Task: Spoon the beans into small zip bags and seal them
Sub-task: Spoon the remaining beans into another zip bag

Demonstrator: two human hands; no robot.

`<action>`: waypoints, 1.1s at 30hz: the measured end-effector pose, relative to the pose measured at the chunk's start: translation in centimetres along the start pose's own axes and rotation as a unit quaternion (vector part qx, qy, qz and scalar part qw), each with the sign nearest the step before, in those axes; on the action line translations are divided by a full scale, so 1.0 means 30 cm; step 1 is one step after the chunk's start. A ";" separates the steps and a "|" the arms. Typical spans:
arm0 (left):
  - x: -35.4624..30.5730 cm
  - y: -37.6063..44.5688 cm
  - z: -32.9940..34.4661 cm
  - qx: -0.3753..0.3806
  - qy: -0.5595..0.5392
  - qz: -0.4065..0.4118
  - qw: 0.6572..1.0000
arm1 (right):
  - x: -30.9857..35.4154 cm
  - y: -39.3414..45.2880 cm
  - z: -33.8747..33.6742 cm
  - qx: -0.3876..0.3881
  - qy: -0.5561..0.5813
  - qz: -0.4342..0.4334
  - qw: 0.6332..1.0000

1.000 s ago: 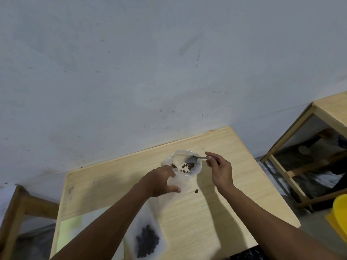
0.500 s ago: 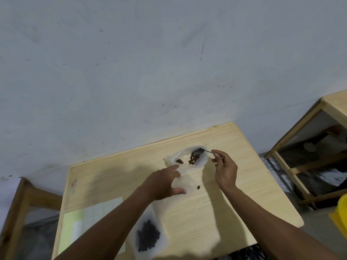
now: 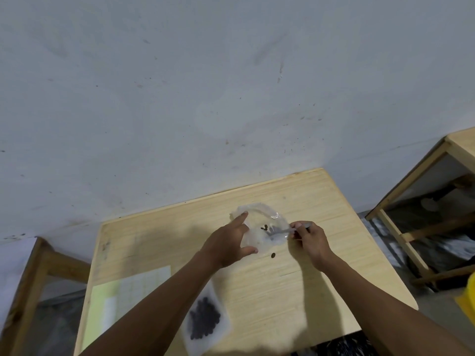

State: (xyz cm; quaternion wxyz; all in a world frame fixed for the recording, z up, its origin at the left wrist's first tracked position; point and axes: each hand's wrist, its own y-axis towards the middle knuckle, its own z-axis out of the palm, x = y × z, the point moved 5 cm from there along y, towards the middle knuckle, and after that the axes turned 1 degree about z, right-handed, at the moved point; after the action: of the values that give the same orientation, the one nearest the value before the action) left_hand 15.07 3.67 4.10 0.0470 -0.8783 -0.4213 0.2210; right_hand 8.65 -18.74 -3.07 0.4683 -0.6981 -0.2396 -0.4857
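At centre frame, your left hand [image 3: 227, 242], forefinger extended, steadies a clear bag [image 3: 259, 222] while your right hand [image 3: 309, 236] pinches a spoon [image 3: 280, 230] among beans [image 3: 264, 227].

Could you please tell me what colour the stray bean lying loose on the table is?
Dark brown, almost black; the head view shows the bean.

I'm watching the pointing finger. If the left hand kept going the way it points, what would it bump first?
The left hand points up and away, its fingertip on the clear bag's far rim. Beyond lies bare table, then probably the wall, though depth is hard to judge.
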 end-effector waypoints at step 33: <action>0.025 0.019 -0.013 -0.101 -0.129 -0.091 0.982 | 0.335 -0.219 0.095 0.031 -0.124 -0.219 0.967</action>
State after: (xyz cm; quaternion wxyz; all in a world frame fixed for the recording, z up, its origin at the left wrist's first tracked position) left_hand 16.06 3.91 4.04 -0.0768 -0.8006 -0.5222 0.2835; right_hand 8.90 -14.49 8.52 0.3386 -0.6684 -0.4579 -0.4784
